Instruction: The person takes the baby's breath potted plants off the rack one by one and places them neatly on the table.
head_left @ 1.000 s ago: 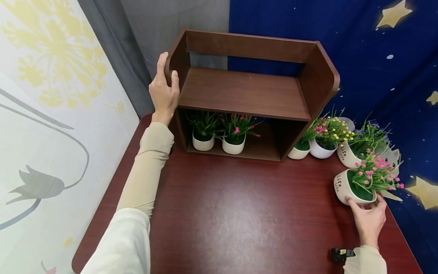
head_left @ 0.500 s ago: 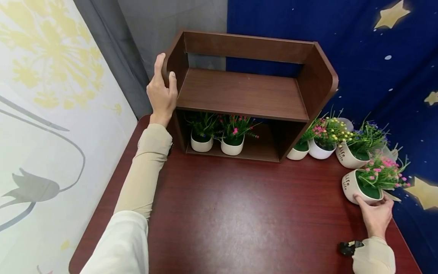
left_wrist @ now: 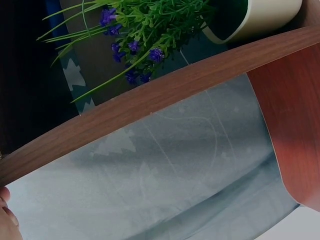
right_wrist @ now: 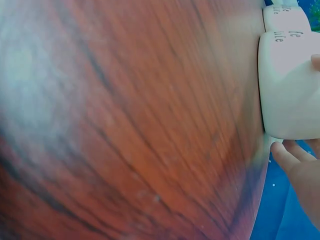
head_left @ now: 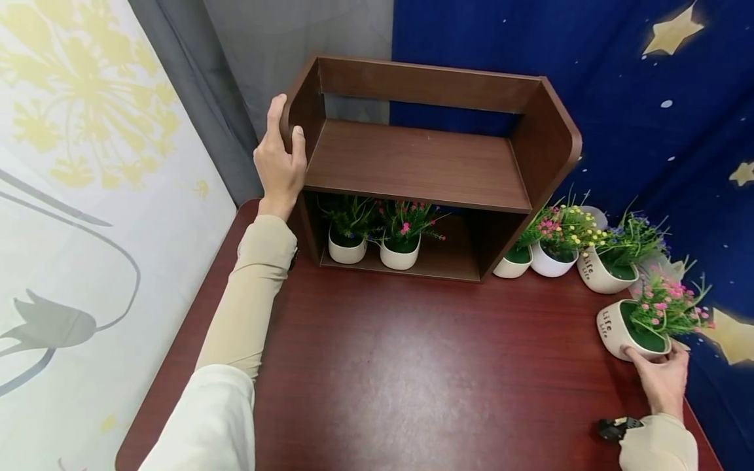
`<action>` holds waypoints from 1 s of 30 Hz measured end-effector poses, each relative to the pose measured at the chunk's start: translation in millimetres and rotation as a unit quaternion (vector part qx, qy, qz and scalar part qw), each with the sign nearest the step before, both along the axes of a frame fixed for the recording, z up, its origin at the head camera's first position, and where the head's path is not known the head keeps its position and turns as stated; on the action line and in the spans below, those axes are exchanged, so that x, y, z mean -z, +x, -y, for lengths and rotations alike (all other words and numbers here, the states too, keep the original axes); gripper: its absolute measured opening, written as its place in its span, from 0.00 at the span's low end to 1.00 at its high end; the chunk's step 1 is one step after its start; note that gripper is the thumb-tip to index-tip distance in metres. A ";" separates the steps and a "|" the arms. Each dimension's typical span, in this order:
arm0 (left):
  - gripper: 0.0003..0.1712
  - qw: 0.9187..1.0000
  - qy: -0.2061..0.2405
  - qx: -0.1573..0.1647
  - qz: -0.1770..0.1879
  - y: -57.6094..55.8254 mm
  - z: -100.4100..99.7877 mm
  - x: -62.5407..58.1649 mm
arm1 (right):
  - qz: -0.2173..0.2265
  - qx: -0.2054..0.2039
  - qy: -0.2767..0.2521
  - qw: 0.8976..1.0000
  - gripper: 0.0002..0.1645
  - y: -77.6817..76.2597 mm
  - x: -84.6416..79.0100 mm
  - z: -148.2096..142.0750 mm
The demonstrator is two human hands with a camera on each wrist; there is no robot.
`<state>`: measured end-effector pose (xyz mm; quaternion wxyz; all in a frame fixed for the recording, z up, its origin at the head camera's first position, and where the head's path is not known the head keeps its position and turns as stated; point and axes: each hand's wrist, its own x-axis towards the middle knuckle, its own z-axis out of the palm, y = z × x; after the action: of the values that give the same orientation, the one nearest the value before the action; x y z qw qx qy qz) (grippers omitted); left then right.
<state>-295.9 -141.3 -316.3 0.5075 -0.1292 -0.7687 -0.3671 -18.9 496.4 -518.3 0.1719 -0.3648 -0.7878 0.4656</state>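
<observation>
My left hand (head_left: 279, 160) grips the left side panel of a brown two-tier wooden shelf (head_left: 418, 160), thumb on the inner face, fingers outside. In the left wrist view only its fingertips (left_wrist: 4, 200) show, beside the panel's edge. At the table's right side my right hand (head_left: 662, 379) holds a white flowerpot (head_left: 614, 333) marked "Life", with pink flowers (head_left: 665, 304), thumb on its near side. The right wrist view shows this pot (right_wrist: 290, 90) standing at the table's edge, fingers (right_wrist: 285, 155) around its lower side.
Two potted plants, one with a white pot (head_left: 347, 250) and one with pink flowers (head_left: 405, 227), stand on the shelf's lower tier. Several more, including a white pot (head_left: 554, 261) and a "Life" pot (head_left: 607, 273), line the red-brown table (head_left: 412, 366) right of the shelf. A blue curtain (head_left: 618, 78) hangs behind.
My right hand has moved right with the pink-flowered pot, towards the table's right edge, and slightly nearer to me. The left hand keeps its grip on the shelf.
</observation>
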 end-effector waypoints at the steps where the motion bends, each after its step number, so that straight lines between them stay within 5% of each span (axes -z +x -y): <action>1: 0.25 1.000 0.000 0.000 0.000 -0.1 -0.1 0.0 | -0.006 0.001 -0.008 1.000 0.45 0.2 -0.2 -1.9; 7: 0.25 1.000 -0.002 0.001 0.002 0.2 -0.1 -1.7 | -0.022 0.006 -0.036 0.999 0.42 2.9 -1.6 -2.5; 16: 0.26 1.000 0.001 0.005 0.005 -0.4 -1.3 -1.6 | 0.001 0.002 0.120 0.993 0.52 24.5 -9.0 39.4; 22: 0.26 1.000 -0.006 0.018 0.002 0.4 -0.4 0.7 | 0.039 -0.036 0.118 0.992 0.56 38.2 -14.9 79.0; 30: 0.26 1.000 -0.002 0.031 -0.001 2.1 0.7 2.5 | 0.013 -0.031 0.098 0.995 0.54 38.9 -27.0 129.5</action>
<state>-293.8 -141.9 -318.7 0.4968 -0.1545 -0.7642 -0.3812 20.1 366.8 -491.3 0.1822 -0.3274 -0.8429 0.3863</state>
